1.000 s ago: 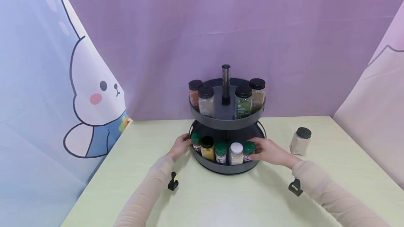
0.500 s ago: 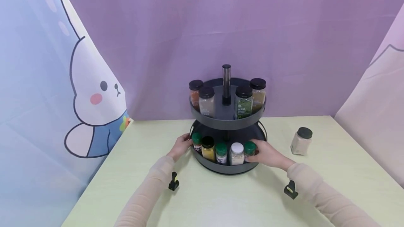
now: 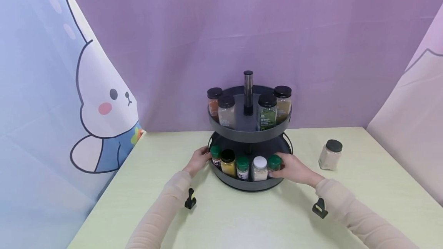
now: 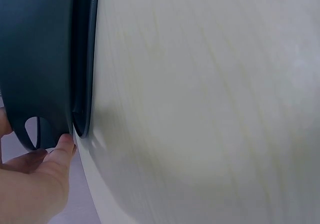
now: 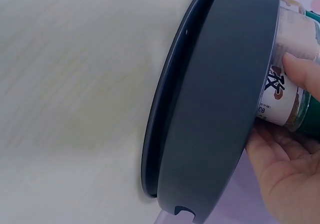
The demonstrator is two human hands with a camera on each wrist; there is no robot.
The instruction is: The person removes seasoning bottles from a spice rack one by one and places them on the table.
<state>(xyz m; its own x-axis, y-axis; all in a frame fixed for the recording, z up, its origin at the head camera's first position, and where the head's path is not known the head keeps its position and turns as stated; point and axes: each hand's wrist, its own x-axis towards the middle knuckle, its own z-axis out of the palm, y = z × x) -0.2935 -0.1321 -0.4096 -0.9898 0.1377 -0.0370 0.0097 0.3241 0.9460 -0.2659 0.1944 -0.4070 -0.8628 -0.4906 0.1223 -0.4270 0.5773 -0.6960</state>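
Observation:
A dark two-tier round spice rack (image 3: 238,184) stands on the table. My left hand (image 3: 200,160) grips the left side of its lower tray, fingers at the oval handle cutout in the left wrist view. On the lower tray's right side, my right hand (image 3: 292,169) holds a green-capped spice jar (image 3: 275,162), thumb in front and fingers behind in the right wrist view. To its left along the front rim stand a white-capped jar (image 3: 259,168), another green-capped jar (image 3: 242,168), a black-capped yellow jar (image 3: 228,163) and a green-capped jar (image 3: 216,156).
Several black-capped jars stand on the upper tray (image 3: 249,136), around a metal post (image 3: 248,93). A dark-capped jar (image 3: 330,155) stands apart on the table (image 3: 242,218) to the right. Behind the table hangs a purple cloth (image 3: 180,49).
My right hand has moved slightly left and closed around the green-capped jar, its arm following. My left hand keeps its place on the tray.

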